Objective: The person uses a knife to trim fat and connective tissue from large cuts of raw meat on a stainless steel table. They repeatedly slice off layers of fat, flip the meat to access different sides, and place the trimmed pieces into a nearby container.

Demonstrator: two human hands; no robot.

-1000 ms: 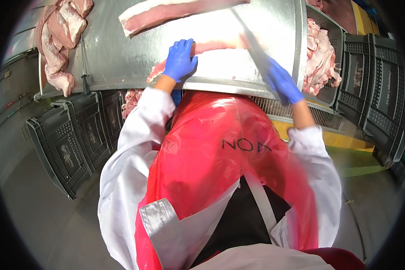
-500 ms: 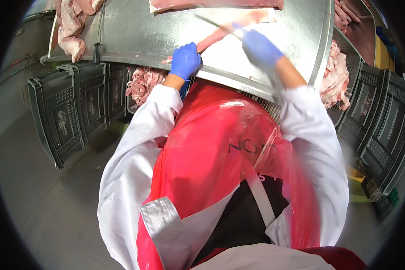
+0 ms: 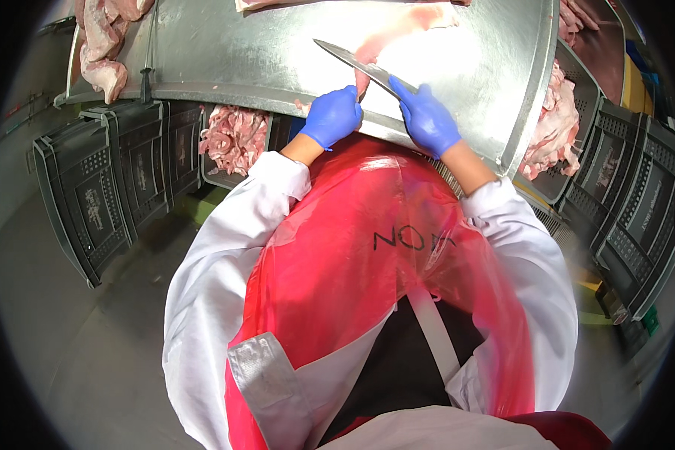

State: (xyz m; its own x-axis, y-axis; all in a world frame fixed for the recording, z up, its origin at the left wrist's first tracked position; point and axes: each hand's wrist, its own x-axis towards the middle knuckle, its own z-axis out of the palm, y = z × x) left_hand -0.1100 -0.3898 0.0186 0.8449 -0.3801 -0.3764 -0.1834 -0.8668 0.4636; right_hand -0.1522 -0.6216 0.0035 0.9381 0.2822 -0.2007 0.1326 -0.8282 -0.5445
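Right hand point(image 3: 430, 121) now closer in, tapered metal knife point(image 3: 352, 61) over pink meat point(image 3: 373, 46)

Count one left hand point(image 3: 334, 118) and one right hand point(image 3: 430, 124), two in all, at twelve and one o'clock. Add one knife point(image 3: 351, 59) and one meat strip point(image 3: 371, 49) at twelve, with one pale slab point(image 3: 270, 4) farther up. Tally one metal surface point(image 3: 232, 64), one thin rod point(image 3: 146, 81) at ten, one red apron point(image 3: 382, 199) mid-dial. Reckon one side bin point(image 3: 219, 178) at ten, one near bin point(image 3: 586, 94) and one far bin point(image 3: 607, 64) at two: three bins.
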